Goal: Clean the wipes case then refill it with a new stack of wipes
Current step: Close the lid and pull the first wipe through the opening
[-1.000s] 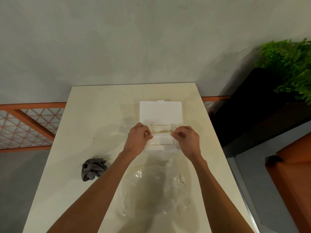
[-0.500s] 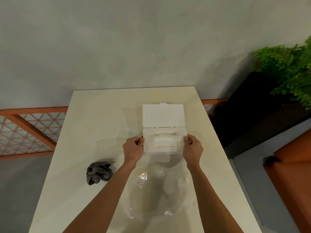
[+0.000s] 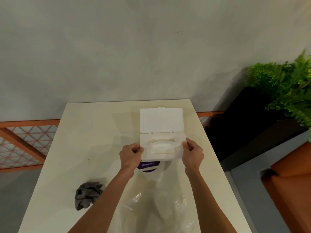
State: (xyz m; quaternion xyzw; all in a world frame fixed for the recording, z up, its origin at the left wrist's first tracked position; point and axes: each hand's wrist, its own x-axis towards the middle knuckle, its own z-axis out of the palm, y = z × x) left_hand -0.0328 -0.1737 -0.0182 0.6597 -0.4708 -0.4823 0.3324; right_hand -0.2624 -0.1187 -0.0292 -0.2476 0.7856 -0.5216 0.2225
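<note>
The white wipes case (image 3: 178, 140) sits near the far right of the cream table (image 3: 94, 145), its lid (image 3: 161, 119) flipped back and lying flat. White wipes (image 3: 162, 146) show through the opening in its top. My left hand (image 3: 130, 156) grips the case's left end and my right hand (image 3: 192, 153) grips its right end. The case's front edge is raised slightly over a white and purple wipes wrapper (image 3: 149, 165).
A crumpled grey cloth (image 3: 87, 194) lies at the left front of the table. Clear plastic film (image 3: 151, 204) is spread between my forearms. A black planter with a green plant (image 3: 284, 86) stands to the right. An orange lattice railing (image 3: 25, 142) runs behind on the left.
My hands left the wipes at the opening and moved out to the two ends of the case. A purple-printed wrapper now shows under its front edge.
</note>
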